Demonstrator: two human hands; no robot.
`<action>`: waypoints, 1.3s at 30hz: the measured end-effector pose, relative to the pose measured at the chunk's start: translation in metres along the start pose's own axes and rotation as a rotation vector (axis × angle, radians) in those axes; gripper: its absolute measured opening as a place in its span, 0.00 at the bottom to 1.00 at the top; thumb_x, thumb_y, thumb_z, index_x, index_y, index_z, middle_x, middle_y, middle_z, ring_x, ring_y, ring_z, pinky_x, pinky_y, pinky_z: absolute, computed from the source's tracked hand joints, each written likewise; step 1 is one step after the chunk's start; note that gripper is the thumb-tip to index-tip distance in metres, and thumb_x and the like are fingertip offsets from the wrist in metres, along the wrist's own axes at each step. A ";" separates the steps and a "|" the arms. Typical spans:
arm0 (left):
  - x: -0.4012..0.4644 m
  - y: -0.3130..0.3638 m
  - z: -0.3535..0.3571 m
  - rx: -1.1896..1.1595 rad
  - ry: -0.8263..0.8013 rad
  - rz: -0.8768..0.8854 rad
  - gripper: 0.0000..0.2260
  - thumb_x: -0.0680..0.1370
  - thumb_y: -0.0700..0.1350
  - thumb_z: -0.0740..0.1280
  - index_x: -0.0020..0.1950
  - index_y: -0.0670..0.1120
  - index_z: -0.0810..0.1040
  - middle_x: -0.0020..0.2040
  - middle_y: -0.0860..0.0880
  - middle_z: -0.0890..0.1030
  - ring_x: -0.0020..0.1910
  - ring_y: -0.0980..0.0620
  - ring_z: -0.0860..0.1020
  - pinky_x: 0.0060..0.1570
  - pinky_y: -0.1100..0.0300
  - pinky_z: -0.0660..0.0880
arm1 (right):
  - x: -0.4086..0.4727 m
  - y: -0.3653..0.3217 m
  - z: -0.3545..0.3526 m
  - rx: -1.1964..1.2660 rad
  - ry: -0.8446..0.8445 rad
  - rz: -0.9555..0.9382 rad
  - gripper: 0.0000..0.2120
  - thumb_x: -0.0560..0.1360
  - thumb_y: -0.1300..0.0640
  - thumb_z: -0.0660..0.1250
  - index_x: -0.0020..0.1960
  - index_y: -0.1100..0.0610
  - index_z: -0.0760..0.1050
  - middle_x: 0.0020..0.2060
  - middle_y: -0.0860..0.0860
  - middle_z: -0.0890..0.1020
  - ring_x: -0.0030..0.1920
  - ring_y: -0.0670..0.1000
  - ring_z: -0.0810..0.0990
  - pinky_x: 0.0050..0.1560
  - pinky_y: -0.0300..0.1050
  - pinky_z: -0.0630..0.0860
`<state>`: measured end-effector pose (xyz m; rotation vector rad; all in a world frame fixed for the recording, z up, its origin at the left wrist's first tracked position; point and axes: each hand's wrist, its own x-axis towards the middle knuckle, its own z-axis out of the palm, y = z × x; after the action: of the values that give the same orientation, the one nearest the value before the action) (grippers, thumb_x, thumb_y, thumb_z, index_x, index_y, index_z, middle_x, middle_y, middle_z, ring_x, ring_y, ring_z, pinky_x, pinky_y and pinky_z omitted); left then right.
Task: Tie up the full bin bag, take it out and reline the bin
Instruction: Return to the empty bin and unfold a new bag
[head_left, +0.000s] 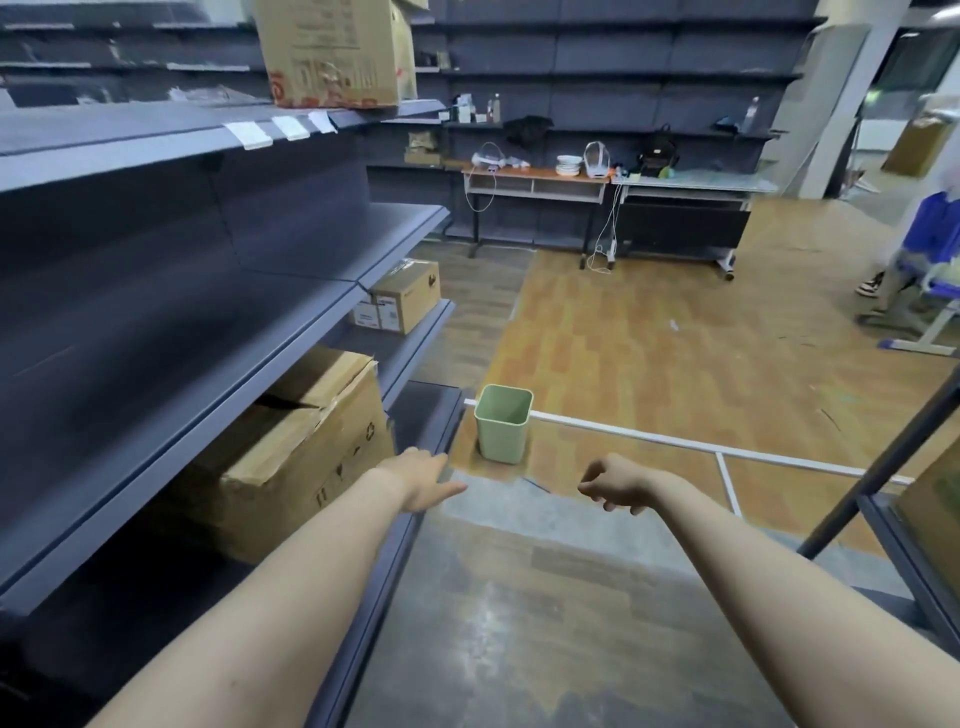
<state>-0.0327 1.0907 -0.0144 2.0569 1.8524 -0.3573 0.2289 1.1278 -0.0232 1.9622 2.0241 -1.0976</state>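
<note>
The grey shelving (218, 249) runs down your left side, and its bottom ledge ends just beside the bin. The wooden floor (675, 353) opens out ahead and to the right, crossed by a white strip (675, 441) that passes directly behind the bin. The green bin (503, 423) stands upright on the floor at the end of the shelving, mouth facing up, ahead of both hands and clear of them. No liner shows at its rim or inside the visible part of its walls, and no full bag is in view; on that evidence the removal appears complete and relining is the outstanding step, though no fresh bag is visible either. Your left hand (423, 480) is extended with fingers straight and together, pointing forward toward the bin, and holds nothing. Your right hand (615, 483) hangs with fingers loosely curled and also holds nothing. The bin lies forward and between the two hands, slightly nearer the left hand. Its long axis is vertical, so any approach to the rim must come from above, with the left hand having the shorter reach.
</note>
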 end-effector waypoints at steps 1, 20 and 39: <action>0.014 0.008 -0.006 -0.012 0.007 -0.003 0.30 0.80 0.61 0.51 0.76 0.44 0.57 0.73 0.42 0.64 0.72 0.44 0.61 0.68 0.49 0.65 | 0.012 0.006 -0.013 -0.004 -0.001 0.000 0.06 0.78 0.55 0.58 0.49 0.56 0.70 0.43 0.53 0.73 0.42 0.52 0.75 0.34 0.39 0.66; 0.255 0.025 -0.076 -0.049 -0.019 -0.146 0.30 0.80 0.62 0.51 0.74 0.44 0.60 0.71 0.42 0.68 0.71 0.44 0.63 0.67 0.46 0.65 | 0.249 0.019 -0.195 -0.207 -0.054 -0.091 0.18 0.78 0.56 0.58 0.63 0.65 0.72 0.43 0.56 0.75 0.41 0.54 0.72 0.28 0.39 0.65; 0.488 0.004 -0.164 -0.164 -0.034 -0.339 0.29 0.79 0.61 0.56 0.73 0.45 0.61 0.68 0.43 0.69 0.69 0.45 0.64 0.64 0.49 0.67 | 0.486 -0.038 -0.347 -0.395 -0.093 -0.327 0.16 0.79 0.55 0.59 0.63 0.61 0.71 0.44 0.52 0.74 0.46 0.51 0.73 0.23 0.32 0.65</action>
<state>0.0200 1.6004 -0.0659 1.6212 2.1339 -0.3104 0.2547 1.7256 -0.0199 1.4026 2.3448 -0.7408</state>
